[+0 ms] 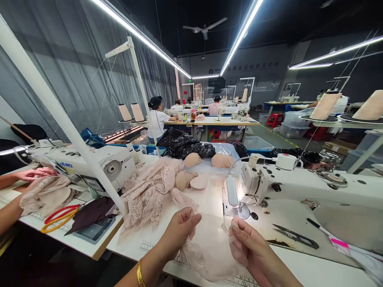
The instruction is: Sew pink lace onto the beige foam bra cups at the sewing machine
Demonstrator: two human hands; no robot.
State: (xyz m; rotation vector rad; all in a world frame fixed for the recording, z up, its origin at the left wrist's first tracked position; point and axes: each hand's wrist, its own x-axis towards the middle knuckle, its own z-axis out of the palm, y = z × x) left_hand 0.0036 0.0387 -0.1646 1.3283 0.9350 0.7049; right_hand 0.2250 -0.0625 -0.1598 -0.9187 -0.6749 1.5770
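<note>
Between my two hands hangs a sheer, pale pink lace fabric piece, spread over the table's front edge. My left hand is closed on its left side, thumb against the curled fingers. The right side is pinched in my right hand, just in front of the sewing machine. Beside the needle area a small lamp lights the plate. To the left of the machine lie a heap of pink lace and stacked beige bra cups.
Thread snips and a pen with a pink band lie on the right of the machine bed. At left, a co-worker's hands hold lace by another sewing machine; scissors lie near. A thread-stand pole rises between the tables.
</note>
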